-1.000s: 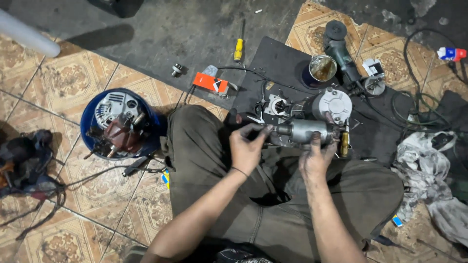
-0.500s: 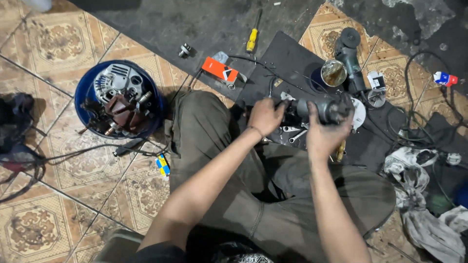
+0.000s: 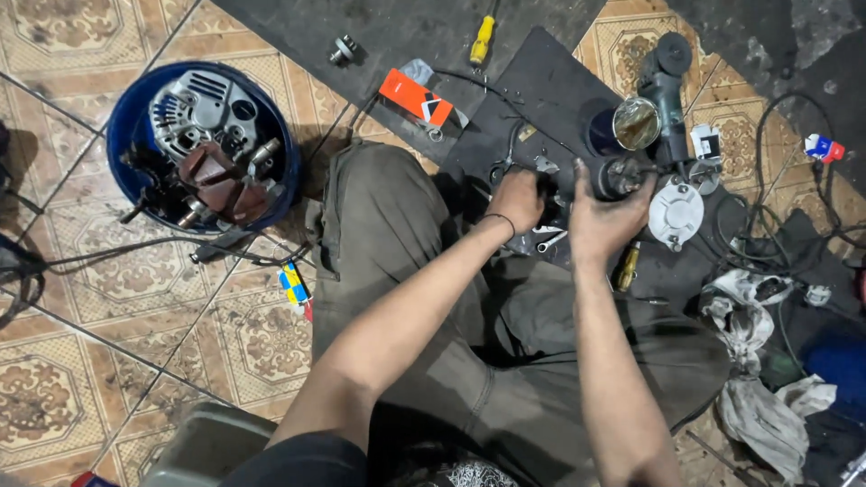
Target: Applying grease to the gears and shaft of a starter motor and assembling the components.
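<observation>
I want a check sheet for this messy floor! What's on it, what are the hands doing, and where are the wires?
Surface: patterned floor tiles with a dark mat laid over them.
Job's things: a dark cylindrical motor part, held over the lap.
Clutter: blue bucket full of metal parts, orange box, yellow-handled screwdriver, round silver cover, dirty rags.
Grips: left hand and right hand both close on the motor part.
Cables: black wires trail over the tiles by the bucket; more loop at the right.
Surroundings: a grey container by the person's side.
</observation>
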